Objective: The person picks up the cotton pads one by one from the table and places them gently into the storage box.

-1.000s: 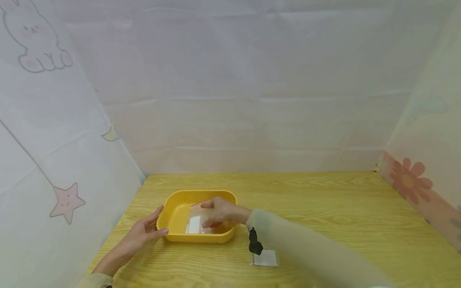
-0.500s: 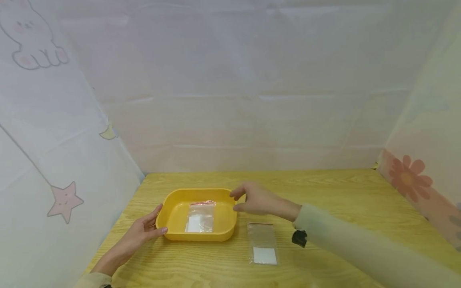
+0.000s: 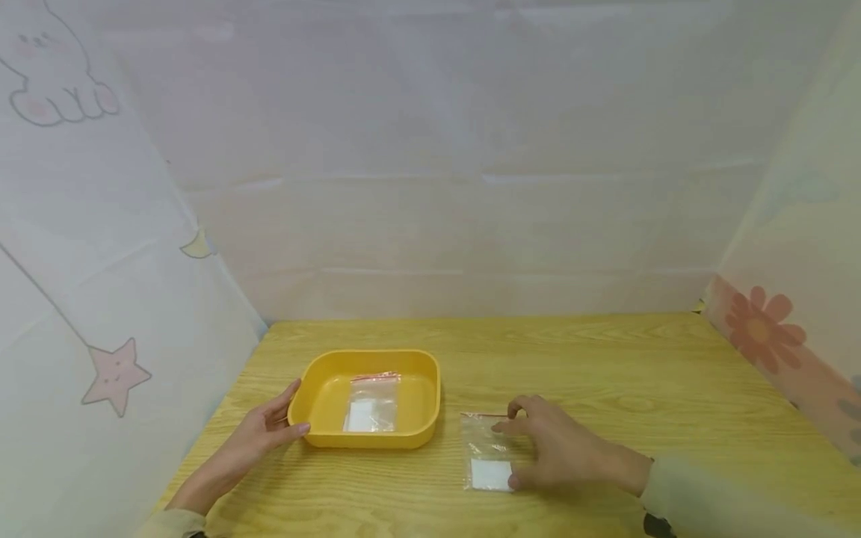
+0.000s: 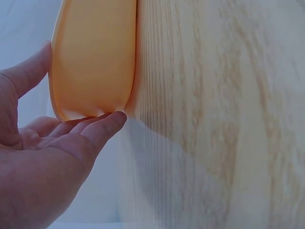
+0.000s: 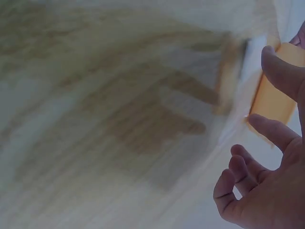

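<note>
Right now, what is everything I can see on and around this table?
Tray: one, yellow, left half of the table.
Clear zip bag in the tray: one, red seal strip, white square inside, lying flat.
Clear zip bag on the table: one, same kind, right of the tray.
Table: one, light wood grain.
Cloth walls: pale, on three sides, printed with a star, a moon, a flower and a rabbit.
Left hand: fingers straight against the tray's left wall.
Right hand: resting on the bag on the table, fingertips touching its edge.
Sleeves: pale green, on both arms.
</note>
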`<state>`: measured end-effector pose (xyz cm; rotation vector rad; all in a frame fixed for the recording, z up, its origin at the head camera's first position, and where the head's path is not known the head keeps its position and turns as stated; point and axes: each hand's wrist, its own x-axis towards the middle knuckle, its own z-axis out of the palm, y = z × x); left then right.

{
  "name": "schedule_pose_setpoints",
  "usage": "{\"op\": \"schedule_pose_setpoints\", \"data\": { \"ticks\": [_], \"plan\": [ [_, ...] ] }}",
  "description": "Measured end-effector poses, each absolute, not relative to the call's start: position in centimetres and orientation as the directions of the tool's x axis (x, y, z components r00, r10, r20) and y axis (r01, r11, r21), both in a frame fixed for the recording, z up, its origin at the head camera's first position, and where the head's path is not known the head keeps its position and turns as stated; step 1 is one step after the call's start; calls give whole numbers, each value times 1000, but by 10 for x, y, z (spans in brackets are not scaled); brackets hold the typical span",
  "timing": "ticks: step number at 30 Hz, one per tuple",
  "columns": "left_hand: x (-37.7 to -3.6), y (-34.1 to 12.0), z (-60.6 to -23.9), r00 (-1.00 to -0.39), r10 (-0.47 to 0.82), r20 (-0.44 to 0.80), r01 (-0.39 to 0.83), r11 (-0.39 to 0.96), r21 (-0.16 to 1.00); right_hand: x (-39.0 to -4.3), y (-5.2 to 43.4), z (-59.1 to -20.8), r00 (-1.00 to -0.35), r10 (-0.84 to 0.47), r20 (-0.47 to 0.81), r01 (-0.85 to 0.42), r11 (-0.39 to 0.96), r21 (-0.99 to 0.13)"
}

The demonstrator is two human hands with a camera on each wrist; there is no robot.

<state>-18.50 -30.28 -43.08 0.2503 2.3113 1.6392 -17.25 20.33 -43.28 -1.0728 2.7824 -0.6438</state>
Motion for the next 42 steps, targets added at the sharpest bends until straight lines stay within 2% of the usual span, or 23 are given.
{"op": "schedule_pose_setpoints", "data": {
  "ticks": [3, 7, 11, 16, 26, 42],
  "plan": [
    [-185, -302, -430, -938, 320, -135, -27, 318, 948, -170, 207, -439, -740, -667, 91, -638, 652, -410],
    [-185, -302, -431, -936, 327, -131, -27, 306, 952, -172, 216, -443, -762, -643, 76, -609, 672, -422],
    [-184, -302, -430, -940, 313, -135, -28, 324, 946, -182, 228, -446, -787, -614, 68, -581, 700, -415],
    [-183, -303, -430, -945, 293, -146, -31, 362, 931, -198, 242, -447, -776, -625, 86, -603, 696, -389],
    [-182, -302, -429, -945, 293, -142, -27, 363, 931, -212, 256, -450, -765, -637, 92, -593, 642, -486],
    [-184, -303, -431, -945, 298, -134, -19, 360, 933, -216, 257, -460, -795, -593, 128, -568, 655, -498]
  ]
}}
